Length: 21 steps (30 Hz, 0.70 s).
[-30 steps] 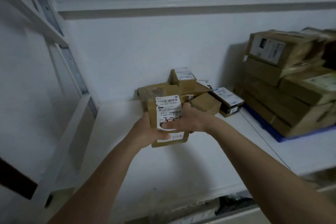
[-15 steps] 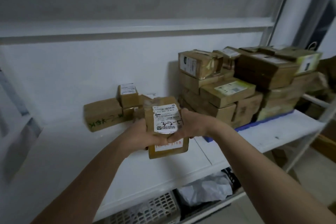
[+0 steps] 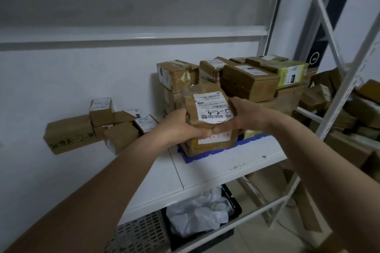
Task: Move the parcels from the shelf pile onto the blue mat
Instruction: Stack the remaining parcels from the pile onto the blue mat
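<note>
Parcels remain in the shelf pile [image 3: 98, 127] at nine o'clock; one parcel [image 3: 209, 117] is clamped between the left hand [image 3: 181, 127] and right hand [image 3: 244, 117], each grip curled around a side, held over the near edge of the blue mat [image 3: 207, 155]. Released early, it could tip off that edge onto the shelf [image 3: 226, 170], since the stack [image 3: 246, 82] at one o'clock leaves little room.

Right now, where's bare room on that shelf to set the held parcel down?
Both the left hand and right hand grip the parcel. Bare shelf runs along the front edge, before the blue mat; more lies between the mat and the small pile at left. The mat itself is crowded: stacked boxes fill it, with only its front strip showing.
</note>
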Motion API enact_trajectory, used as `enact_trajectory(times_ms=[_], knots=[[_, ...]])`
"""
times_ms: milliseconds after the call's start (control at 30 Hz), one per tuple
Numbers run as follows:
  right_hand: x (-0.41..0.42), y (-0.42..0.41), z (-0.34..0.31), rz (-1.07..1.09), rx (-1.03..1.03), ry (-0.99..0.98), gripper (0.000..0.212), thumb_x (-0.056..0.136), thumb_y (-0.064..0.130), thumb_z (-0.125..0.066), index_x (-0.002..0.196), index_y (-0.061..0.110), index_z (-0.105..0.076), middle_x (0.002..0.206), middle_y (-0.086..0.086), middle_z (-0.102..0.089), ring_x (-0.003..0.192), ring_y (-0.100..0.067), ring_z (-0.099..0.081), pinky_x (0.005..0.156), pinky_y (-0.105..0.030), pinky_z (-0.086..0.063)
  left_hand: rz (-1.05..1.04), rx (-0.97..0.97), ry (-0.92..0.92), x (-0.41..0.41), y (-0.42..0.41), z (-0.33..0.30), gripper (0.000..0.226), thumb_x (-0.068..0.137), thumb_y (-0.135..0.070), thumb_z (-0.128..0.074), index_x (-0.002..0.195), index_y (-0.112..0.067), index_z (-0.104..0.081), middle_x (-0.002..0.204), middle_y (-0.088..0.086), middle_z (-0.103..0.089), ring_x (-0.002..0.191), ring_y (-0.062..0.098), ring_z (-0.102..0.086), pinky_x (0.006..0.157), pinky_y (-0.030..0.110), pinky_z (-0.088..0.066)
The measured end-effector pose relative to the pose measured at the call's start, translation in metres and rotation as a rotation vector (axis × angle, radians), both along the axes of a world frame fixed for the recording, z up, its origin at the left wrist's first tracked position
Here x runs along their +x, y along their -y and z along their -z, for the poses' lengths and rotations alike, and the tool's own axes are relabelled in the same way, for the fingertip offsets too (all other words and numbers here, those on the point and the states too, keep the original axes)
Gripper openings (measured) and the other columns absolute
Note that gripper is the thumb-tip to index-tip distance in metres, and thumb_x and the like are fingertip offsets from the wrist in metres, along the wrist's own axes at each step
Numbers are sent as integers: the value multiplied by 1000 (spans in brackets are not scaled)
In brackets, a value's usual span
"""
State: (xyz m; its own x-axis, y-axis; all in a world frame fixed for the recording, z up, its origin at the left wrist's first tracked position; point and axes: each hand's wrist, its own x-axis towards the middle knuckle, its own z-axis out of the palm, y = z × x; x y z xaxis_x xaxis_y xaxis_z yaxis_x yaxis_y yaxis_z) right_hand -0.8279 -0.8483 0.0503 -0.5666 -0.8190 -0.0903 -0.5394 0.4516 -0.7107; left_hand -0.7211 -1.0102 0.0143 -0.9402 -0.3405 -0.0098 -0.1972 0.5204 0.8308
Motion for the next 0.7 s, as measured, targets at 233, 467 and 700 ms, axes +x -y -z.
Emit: enact_trajectory(times_ms=[233,467,700], knots=[[-66,-22,-21,114,-113,-56,38,69,19,-82,92,28,-53,89,9,-67,82,-7,-65,70,-25,-55,4,-241,-130,-69,-22,-26,50,77,-32,-78,123,-26,-60,120,-10,-64,98,6,-57,79,19,-44],[-141,7,-57,166,-113,-127,37,68,18,-82,96,18,-58,94,-1,-68,85,-15,-66,75,-30,-57,-99,-492,-159,-151,9,-49,68,67,-53,-78,123,-20,-60,123,-1,-56,115,20,-51,94,37,-47],[-210,62,-81,136,-204,-118,60,71,3,-79,121,19,-50,100,8,-60,100,-21,-62,68,-27,-55,-164,-581,-183,-222,59,-82,69,70,-54,-76,127,-21,-55,129,-1,-58,118,23,-52,100,41,-42]])
